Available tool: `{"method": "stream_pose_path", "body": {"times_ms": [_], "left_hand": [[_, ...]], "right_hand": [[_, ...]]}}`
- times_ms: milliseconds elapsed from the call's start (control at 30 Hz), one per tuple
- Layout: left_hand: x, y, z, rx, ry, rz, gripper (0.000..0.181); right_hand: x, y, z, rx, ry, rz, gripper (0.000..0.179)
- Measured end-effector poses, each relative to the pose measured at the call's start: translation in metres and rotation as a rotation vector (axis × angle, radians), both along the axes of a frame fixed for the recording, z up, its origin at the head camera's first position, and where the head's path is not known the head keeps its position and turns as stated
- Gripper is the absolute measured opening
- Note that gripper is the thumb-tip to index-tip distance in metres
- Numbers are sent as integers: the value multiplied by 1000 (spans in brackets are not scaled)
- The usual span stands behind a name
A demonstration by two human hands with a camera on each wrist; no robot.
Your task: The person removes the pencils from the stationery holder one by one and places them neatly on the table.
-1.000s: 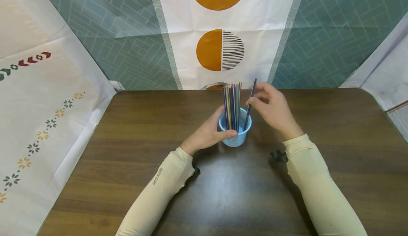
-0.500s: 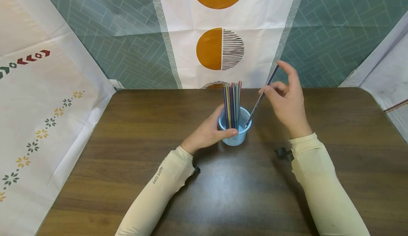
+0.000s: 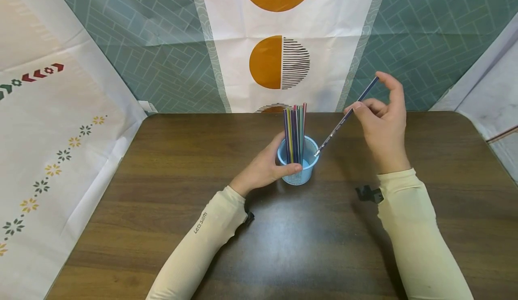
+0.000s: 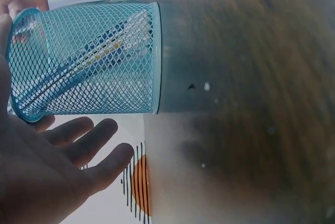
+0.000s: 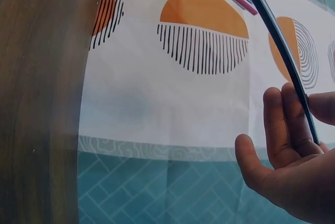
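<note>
A light blue mesh cup (image 3: 304,176) stands upright on the table, holding several coloured pencils (image 3: 294,133) that lean together on its left side. My left hand (image 3: 263,167) holds the cup from the left, thumb over the front rim; in the left wrist view the other fingers (image 4: 110,169) spread beside the mesh wall (image 4: 94,98). To the right of the cup, my right hand (image 3: 384,124) pinches a dark blue pencil (image 3: 344,119) between thumb and fingers. That pencil slants, its upper end at the raised index fingertip and its lower end over the cup's right rim.
The brown wooden table (image 3: 170,201) reaches back to a hanging cloth (image 3: 323,16) printed with orange circles. A white patterned cloth (image 3: 44,156) hangs at the left. Dark wrist cameras (image 3: 369,194) sit under both sleeves.
My right hand has moved right and slightly up with the pencil, tilting it further over. Its lower end has risen from inside the cup to the rim. The left hand has stayed still.
</note>
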State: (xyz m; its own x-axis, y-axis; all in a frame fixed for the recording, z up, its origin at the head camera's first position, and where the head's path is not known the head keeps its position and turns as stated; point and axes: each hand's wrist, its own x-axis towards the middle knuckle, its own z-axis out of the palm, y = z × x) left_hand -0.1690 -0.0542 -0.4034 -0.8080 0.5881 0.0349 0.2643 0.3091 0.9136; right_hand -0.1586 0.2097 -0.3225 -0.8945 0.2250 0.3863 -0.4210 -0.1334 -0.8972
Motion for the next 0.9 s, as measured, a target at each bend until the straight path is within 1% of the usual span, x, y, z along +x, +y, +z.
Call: {"method": "stream_pose_path", "body": {"times_ms": [200,367,533,733,900], "left_hand": [[-1,0,1,14,-6,-5,89],[0,0,1,7,-4,7,89],[1,0,1,-21,-3,35,87],[3,-1,2,-26,-13,59,86],[3,-1,2,-28,-16,75,86]], "right_hand": [[1,5,2,-32,0,-18,59],[0,7,2,-48,-3,-16,59],[0,9,0,-11,-34,-2,60],[0,11,-4,57,-91,25,62],[-2,11,-6,106,-135,36,63]]}}
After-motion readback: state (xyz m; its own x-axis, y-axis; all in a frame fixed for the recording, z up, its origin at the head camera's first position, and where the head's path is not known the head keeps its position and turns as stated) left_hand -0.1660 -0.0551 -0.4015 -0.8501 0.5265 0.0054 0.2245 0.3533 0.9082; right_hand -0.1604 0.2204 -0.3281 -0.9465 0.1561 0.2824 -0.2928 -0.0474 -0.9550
